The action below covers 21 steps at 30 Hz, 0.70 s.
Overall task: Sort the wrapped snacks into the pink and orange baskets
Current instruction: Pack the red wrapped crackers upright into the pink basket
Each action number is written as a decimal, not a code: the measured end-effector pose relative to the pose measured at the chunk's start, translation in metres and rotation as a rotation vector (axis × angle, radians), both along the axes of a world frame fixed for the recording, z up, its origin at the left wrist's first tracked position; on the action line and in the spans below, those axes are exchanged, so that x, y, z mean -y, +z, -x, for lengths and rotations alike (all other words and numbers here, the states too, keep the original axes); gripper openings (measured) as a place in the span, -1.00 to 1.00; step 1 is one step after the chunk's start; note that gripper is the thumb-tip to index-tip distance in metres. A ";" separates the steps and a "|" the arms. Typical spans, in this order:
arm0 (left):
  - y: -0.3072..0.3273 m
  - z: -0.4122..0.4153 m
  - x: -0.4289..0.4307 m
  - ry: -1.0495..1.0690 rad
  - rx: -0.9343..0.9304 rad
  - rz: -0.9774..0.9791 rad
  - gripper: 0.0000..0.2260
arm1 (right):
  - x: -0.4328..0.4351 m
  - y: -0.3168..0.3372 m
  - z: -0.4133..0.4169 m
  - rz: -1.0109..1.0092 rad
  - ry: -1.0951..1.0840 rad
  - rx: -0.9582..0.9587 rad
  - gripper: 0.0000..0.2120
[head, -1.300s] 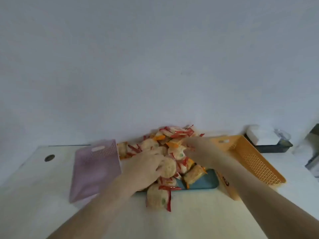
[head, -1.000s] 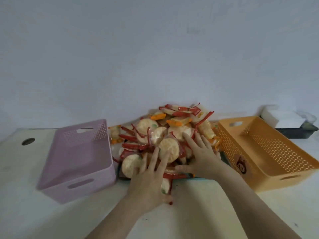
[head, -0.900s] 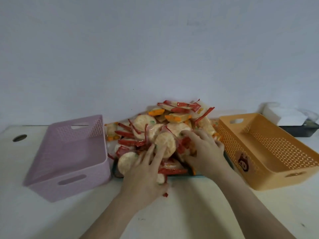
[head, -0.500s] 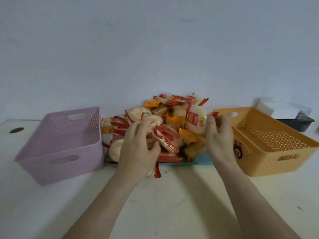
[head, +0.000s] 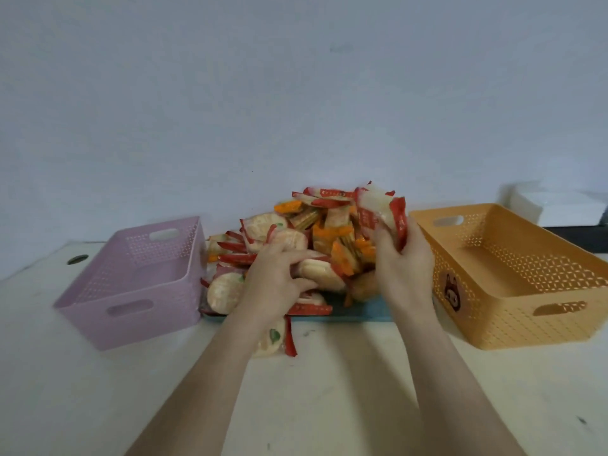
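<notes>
A person's right hand (head: 406,264) held a red-and-white packet (head: 378,210) over the pile of wrapped snacks (head: 332,225) heaped on a blue tray (head: 362,313) at the middle of the bench (head: 329,390). The fingers (head: 383,235) were curled round the packet's lower end, so its long axis stood nearly upright and leaned a little left, above the knuckles.

The orange basket (head: 513,327) lay just beside that hand on its right, its long axis running away from the person toward the wall and its near left rim close to the wrist. Whichever basket this kind belongs in, a short carry rightward over that rim looked the handier drop, the right hand being much the nearer to that basket.

The left hand (head: 274,281) lay on the near left of the pile, its fingers (head: 296,256) bent over a round packet (head: 320,273) with the thumb under it, apparently pinching it. The pink basket (head: 138,320) stood just left of the tray, nearer this hand.

No snack could be seen in either basket, so the sorting had apparently barely begun. A stray packet (head: 271,340) lay on the bench under the left wrist. A white box (head: 559,209) sat behind the orange basket.
</notes>
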<state>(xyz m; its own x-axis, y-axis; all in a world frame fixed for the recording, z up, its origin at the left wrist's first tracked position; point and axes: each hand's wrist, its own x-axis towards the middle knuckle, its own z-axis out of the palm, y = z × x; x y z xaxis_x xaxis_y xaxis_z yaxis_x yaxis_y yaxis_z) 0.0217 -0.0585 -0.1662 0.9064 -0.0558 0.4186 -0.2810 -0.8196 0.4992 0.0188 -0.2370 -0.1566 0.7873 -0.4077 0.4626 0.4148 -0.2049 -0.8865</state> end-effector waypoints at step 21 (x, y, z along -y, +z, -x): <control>0.020 -0.016 -0.015 -0.160 -0.378 0.118 -0.40 | -0.011 -0.017 0.009 0.925 0.203 -0.279 -0.53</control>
<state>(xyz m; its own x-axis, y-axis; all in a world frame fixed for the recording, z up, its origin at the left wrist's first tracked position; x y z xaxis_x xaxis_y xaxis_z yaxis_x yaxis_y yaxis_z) 0.0373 -0.0436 -0.1463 0.9812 -0.1795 0.0704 -0.1790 -0.7119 0.6791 0.0095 -0.2264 -0.1736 0.9317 0.1762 0.3176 0.3191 -0.8146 -0.4843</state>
